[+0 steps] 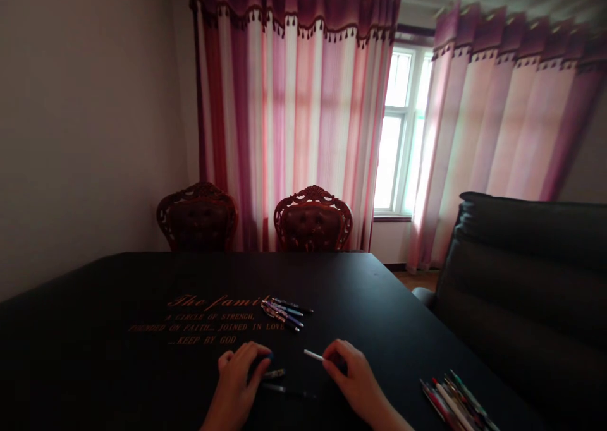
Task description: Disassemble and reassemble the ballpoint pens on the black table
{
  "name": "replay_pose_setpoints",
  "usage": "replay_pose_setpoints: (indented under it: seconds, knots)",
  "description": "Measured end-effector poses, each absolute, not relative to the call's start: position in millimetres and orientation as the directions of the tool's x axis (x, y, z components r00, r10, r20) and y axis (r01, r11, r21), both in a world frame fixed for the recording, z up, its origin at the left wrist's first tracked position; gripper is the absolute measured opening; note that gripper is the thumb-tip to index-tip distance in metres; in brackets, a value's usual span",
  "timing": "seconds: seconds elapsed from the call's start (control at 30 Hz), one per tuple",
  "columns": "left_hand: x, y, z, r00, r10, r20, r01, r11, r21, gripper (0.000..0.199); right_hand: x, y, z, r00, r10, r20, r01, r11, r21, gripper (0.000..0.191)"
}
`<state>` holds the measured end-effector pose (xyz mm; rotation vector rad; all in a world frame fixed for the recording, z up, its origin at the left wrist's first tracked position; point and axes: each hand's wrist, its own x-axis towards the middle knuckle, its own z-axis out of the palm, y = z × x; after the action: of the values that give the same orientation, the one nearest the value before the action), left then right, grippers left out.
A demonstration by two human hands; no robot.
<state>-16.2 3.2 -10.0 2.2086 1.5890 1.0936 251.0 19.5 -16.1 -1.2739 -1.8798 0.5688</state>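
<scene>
My left hand (241, 377) is closed in a pinch over the black table, with a small blue piece (270, 356) showing at its fingertips; its kind is too dark to make out. Between thumb and fingers of my right hand (349, 375) is a thin white stick (313, 354), like a pen refill or barrel, pointing left. Below the left fingertips lies a short patterned pen part (275, 373). Nearer to me, a dark pen-like barrel (287, 390) rests flat, partly hidden by the left hand. The hands are apart.
A cluster of several pens (284, 314) lies beyond my hands, beside gold lettering on the table (156, 273). More pens (458, 402) lie at the lower right. A black chair (526, 292) stands to the right, and two carved chairs (313, 222) stand at the far edge.
</scene>
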Motion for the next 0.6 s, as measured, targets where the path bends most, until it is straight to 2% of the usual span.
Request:
replay_pose_setpoints:
  seconds: [0.17,0.6]
  knots:
    - [-12.3,-3.9,-0.8,0.190,0.864,0.467,0.689,-0.456,0.563,0.016,235.6,9.7,-8.8,-0.165,0.901,0.402,0.475,0.430,-0.768,0.016]
    - [5.2,-17.6,-6.0,0.193,0.899,0.393,0.615,-0.423,0.666,0.017,230.4,-4.1,-3.6,-0.307,0.845,0.439,0.520,0.535,-0.666,0.011]
